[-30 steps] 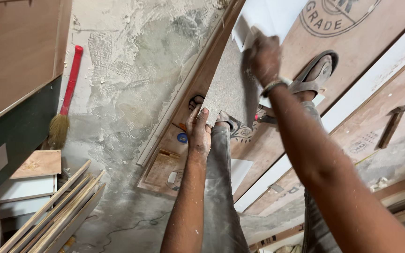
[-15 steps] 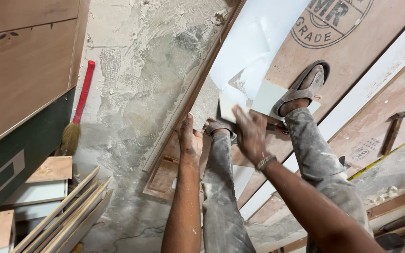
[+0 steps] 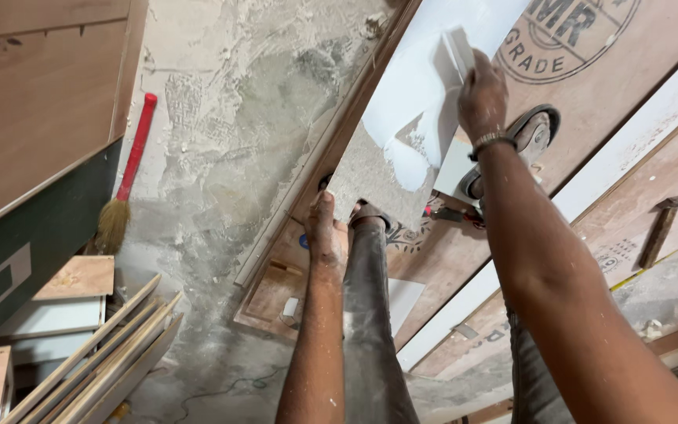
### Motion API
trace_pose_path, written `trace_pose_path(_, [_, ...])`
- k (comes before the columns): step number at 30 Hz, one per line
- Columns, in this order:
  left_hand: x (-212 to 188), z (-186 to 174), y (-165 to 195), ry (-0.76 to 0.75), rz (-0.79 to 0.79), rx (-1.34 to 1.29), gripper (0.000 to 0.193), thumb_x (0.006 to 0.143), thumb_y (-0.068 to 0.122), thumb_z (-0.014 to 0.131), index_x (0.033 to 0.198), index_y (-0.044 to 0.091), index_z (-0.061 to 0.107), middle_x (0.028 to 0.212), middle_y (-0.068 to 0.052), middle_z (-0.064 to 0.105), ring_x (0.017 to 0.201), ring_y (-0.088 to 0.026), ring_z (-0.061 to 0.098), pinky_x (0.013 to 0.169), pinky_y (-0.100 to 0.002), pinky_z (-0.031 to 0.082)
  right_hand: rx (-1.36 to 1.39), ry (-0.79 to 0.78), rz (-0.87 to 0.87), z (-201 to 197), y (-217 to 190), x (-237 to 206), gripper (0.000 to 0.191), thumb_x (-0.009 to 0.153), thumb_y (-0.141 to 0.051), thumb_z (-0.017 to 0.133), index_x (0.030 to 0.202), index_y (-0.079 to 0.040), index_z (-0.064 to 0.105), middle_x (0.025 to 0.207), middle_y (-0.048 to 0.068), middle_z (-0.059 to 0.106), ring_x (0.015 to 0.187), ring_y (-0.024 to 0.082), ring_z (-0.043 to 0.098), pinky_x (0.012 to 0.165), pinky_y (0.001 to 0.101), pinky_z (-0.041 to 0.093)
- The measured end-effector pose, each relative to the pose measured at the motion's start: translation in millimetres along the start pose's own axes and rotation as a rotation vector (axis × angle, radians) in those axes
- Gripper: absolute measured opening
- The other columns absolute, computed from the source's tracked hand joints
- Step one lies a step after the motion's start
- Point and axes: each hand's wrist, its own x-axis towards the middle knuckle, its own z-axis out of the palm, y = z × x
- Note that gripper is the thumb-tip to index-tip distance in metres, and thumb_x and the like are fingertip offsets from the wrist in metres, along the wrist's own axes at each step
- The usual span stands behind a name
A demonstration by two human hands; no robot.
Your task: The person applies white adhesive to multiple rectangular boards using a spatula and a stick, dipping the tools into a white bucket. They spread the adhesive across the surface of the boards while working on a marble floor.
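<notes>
Right hand grip closed on white laminate sheet's peeling edge — left hand seemingly flat, holding nothing, beside bare floor.

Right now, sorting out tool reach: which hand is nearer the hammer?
Right. The right hand presses a white sheet, up and left of the hammer; the left hand rests much farther left, at the panel's lower edge.

The right hand covers the folded pad it presses on the white laminate sheet, which runs off the picture toward 12 o'clock. The left hand hides whatever its fingers touch. At 3 o'clock, the hammer is blurred.
</notes>
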Motion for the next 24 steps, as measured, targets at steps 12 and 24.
trace_pose_path(12, [3, -9, -28, -0.03, 0.043, -0.118, 0.077, 0.096, 0.06, 0.067, 0.132, -0.008, 0.056, 0.128, -0.019, 0.064, 0.112, -0.025, 0.067, 0.092, -0.038, 0.06, 0.116, -0.185, -0.486, -42, -161, -185, 0.028, 0.1, -0.004, 0.056, 0.127, -0.001, 0.063, 0.083, 0.013, 0.063, 0.08, 0.027, 0.059, 0.075, 0.0391, 0.053])
trace_pose_path(24, [2, -6, -10, 0.073, -0.18, -0.488, 0.104, 0.092, 0.081, 0.038, 0.159, 0.002, 0.027, 0.155, -0.016, 0.045, 0.139, -0.031, 0.051, 0.115, -0.049, 0.045, 0.098, 0.072, -0.527, -38, -103, -232, 0.047, 0.102, -0.003, 0.052, 0.148, -0.014, 0.053, 0.137, 0.014, 0.067, 0.112, 0.026, 0.06, 0.102, 0.0421, 0.046])
